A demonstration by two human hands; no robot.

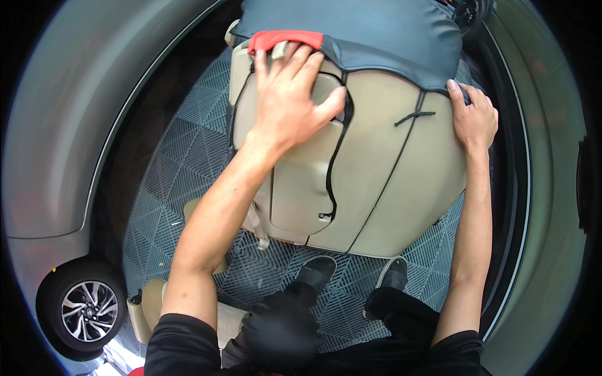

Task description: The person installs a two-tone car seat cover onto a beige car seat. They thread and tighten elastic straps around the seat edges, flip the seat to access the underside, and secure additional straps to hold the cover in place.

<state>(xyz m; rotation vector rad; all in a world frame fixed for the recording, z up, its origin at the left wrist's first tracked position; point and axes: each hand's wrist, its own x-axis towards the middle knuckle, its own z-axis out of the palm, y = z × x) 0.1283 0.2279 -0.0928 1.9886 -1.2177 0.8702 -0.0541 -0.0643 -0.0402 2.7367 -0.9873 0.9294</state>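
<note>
- While the blue-grey cover (357, 34) lies just beyond both hands, over the beige seat (382, 150), its visible long axis runs left-right.
- Left hand (290, 111): fingers spread, tips at the red edge (273, 39).
- Right hand (475, 122): curled at the right corner; pinching, cannot tell.

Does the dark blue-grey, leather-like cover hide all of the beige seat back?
No, much of the beige seat back lies bare below the edge of the dark blue-grey, leather-like cover.

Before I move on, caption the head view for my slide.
Left hand at a red strip, right hand gripping the edge of a dark cover partly over a beige seat.
</note>
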